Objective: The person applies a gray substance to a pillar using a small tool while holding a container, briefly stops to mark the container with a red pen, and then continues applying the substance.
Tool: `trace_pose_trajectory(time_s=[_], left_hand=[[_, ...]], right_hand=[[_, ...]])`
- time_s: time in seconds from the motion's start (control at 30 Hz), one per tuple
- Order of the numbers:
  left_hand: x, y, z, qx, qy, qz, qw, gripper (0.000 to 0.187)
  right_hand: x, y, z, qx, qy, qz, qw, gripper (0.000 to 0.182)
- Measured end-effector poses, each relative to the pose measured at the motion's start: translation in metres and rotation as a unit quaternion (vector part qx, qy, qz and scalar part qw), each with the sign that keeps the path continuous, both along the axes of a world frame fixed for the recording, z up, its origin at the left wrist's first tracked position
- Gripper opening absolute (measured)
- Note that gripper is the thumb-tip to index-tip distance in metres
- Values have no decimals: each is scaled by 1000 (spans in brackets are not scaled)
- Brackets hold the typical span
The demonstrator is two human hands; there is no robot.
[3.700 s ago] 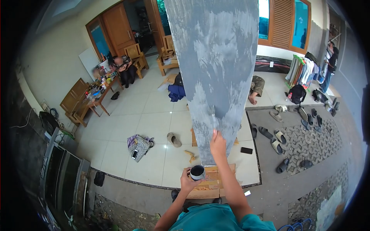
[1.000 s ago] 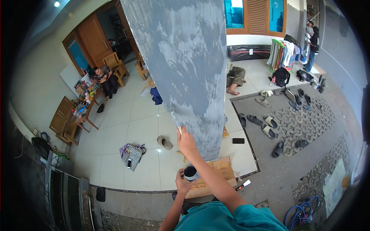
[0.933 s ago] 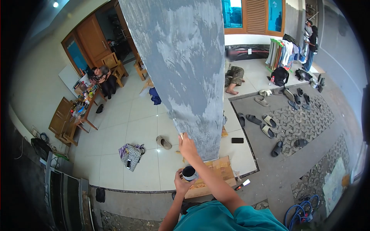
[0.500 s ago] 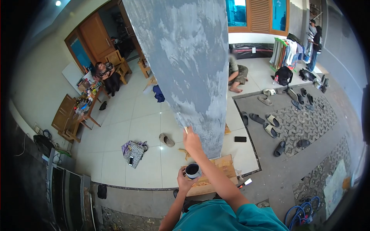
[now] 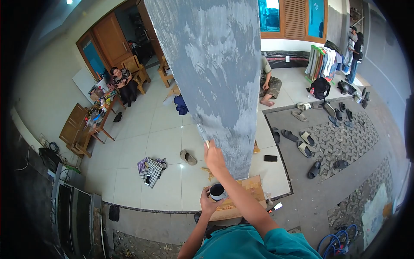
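A tall pillar (image 5: 215, 73) coated in streaky grey stands right in front of me. My right hand (image 5: 214, 156) is closed around the pale handle of a paintbrush (image 5: 201, 131), whose head lies against the pillar's lower left edge. Below it, my left hand (image 5: 207, 203) grips a small cup (image 5: 217, 191) with dark paint inside, held upright near the pillar's foot. The left fingers wrap the cup's side, and my right forearm passes just beside it.
Flattened cardboard (image 5: 254, 185) lies at the pillar's base. On the tiles are a phone (image 5: 271, 158), a clog (image 5: 188, 157) and a checkered cloth (image 5: 151, 172). Several sandals (image 5: 305, 149) sit on the right. A person (image 5: 123, 84) sits by a cluttered table (image 5: 103, 116); another (image 5: 269, 84) sits behind the pillar.
The scene has shifted slightly right in view. The brush head now shows at the pillar's left edge, and the right hand is tilted a little differently. The left hand still holds the cup.
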State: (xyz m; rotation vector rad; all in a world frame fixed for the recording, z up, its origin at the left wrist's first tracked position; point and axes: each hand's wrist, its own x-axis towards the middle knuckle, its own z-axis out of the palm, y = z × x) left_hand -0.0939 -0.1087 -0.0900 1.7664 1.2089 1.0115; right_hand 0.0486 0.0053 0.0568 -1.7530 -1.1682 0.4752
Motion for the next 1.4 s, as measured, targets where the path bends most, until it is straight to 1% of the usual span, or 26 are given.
trace_pose_trajectory(time_s=[0.1, 0.17, 0.3, 0.37, 0.47, 0.57, 0.67, 0.77, 0.8, 0.87, 0.9, 0.97, 1.0, 1.07, 1.13, 1.2, 1.27, 1.3, 1.4], left_hand=[[-5, -1, 1, -7, 1, 7, 1000, 76], [-12, 0, -5, 8, 26, 27, 999, 81], [-18, 4, -17, 7, 8, 38, 999, 78], [-16, 7, -26, 5, -7, 40, 999, 77], [-7, 11, -22, 9, -20, 22, 1000, 77], [-1, 8, 0, 1, -5, 8, 1000, 81], [-4, 5, 0, 11, 7, 19, 1000, 80], [-10, 4, -9, -2, 20, 33, 999, 77], [-10, 5, -14, -1, 19, 37, 999, 77], [-11, 7, -22, -5, -4, 24, 1000, 77], [-10, 6, -21, -7, -3, 25, 1000, 77], [-5, 6, -10, -4, -16, 13, 1000, 78], [-3, 5, -6, -5, -15, 14, 1000, 78], [0, 4, 1, 4, 4, 11, 1000, 78], [-2, 3, 1, 6, 4, 12, 1000, 77], [-3, 4, -4, 10, 0, 12, 1000, 77], [-10, 4, -16, 19, 6, 19, 1000, 77], [-11, 4, -18, 21, 4, 16, 1000, 77], [-8, 2, -20, 20, -2, 15, 1000, 76]], right_hand=[[1, -22, -45, -28, -1, 0, 1000, 30], [3, -33, -59, -77, -2, 6, 997, 30], [4, -43, -15, -86, -23, 22, 996, 31], [2, -33, 10, -42, -25, 46, 998, 32], [2, -10, 4, -45, -33, 15, 998, 35], [7, -15, -24, -71, -25, -1, 997, 36], [6, -31, -73, -75, -46, 7, 996, 32], [6, -46, -55, -96, -50, 27, 994, 31], [6, -48, -39, -95, -51, 30, 994, 31], [9, -43, 3, -20, -32, 38, 999, 32], [11, -38, 20, -21, -30, 39, 999, 32], [14, -27, 44, 39, -12, 16, 999, 34], [16, -22, 42, 39, -11, 17, 999, 34], [23, -8, 24, 1, -27, -14, 1000, 35], [25, -8, -25, -4, -28, -14, 1000, 35], [23, -27, -56, -8, -34, -15, 999, 35], [21, -43, -71, -94, -8, 3, 996, 36], [22, -45, -62, -92, -10, 0, 996, 36], [16, -50, -10, -63, 17, 0, 998, 37]])
